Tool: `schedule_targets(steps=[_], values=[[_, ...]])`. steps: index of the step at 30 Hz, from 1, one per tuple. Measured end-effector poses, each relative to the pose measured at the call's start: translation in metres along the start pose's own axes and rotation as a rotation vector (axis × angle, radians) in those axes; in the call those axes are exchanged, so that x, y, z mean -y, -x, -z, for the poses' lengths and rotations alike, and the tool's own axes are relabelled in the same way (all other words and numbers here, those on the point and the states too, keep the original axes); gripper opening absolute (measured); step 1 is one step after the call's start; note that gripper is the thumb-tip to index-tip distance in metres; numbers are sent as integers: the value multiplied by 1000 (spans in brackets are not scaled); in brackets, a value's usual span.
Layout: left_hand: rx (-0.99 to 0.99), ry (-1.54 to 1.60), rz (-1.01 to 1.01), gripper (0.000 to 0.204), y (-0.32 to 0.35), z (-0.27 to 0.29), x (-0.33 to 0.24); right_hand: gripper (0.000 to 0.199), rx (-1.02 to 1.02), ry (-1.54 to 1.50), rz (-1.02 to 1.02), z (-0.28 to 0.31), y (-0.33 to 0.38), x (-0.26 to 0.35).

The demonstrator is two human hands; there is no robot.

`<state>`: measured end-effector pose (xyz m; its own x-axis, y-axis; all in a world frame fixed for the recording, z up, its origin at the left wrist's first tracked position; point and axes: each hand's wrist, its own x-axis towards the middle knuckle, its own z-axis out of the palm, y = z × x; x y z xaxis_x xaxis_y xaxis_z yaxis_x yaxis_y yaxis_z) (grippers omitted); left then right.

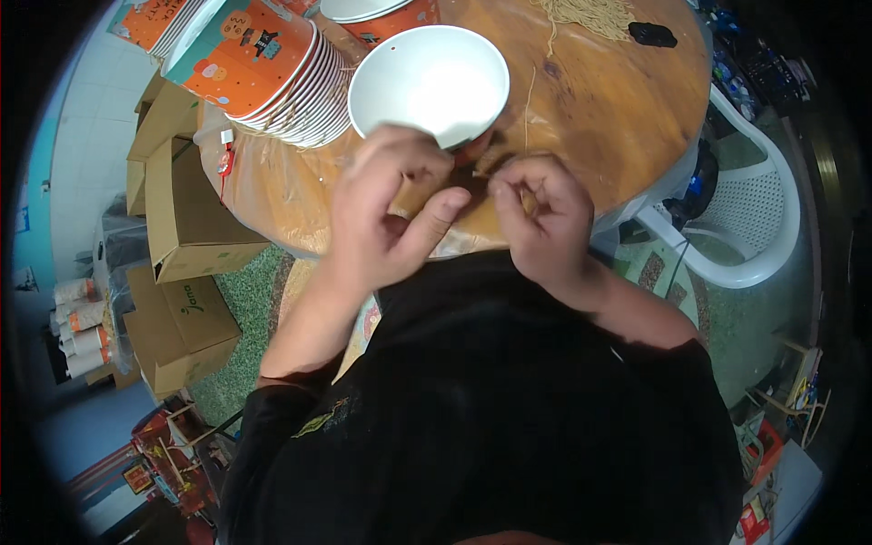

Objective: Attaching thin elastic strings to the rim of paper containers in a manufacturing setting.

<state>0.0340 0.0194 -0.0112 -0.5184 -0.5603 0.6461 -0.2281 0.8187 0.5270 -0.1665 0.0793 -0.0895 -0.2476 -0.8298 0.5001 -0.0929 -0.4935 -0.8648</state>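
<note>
**Small dark packet worked close to the counter's edge, open bowl at the knuckles**

The fingers [436,213] of the left hand [386,204] and those of the right hand [536,213] are drawn together around a small dark packet [470,182], thumb and fingertips pinched on its ends; most of it is hidden by the knuckles, so what it is cannot be told. The hands meet just in front of a white paper bowl [429,80], its rim touching or nearly touching the left knuckles, on a round wooden counter [618,109] covered in clear film. A tilted stack of printed orange bowls [272,73] leans just beside the white one. Strands of pale noodle [586,14] lie at the far side, near a small black object [652,34]. Cardboard boxes [186,227] stand on the floor at the left; a white plastic chair [754,218] waits at the right.

The risk, as judged here: the packet sits over the counter's near edge, not over the bowl, so a sudden tear could spill its contents onto the film or the black shirt [490,409]. A jerk of the left hand could knock the light bowl into the leaning stack.
</note>
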Motion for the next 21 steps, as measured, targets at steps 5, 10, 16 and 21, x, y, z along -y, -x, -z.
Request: schedule_targets(steps=[5, 10, 16, 21], values=[[361, -315, 46, 60, -38, 14, 10, 9, -84, 22, -6, -7, -6, -18], [541, -366, 267, 41, -48, 5, 11, 10, -142, 30, 46, -12, -7, -30], [504, -224, 335, 29, -50, -6, 18, 12, -227, -113, 11, -19, -3, -42], [478, -152, 346, 30, -48, -7, 20, 12, -244, -118, 46, -21, -4, -45]])
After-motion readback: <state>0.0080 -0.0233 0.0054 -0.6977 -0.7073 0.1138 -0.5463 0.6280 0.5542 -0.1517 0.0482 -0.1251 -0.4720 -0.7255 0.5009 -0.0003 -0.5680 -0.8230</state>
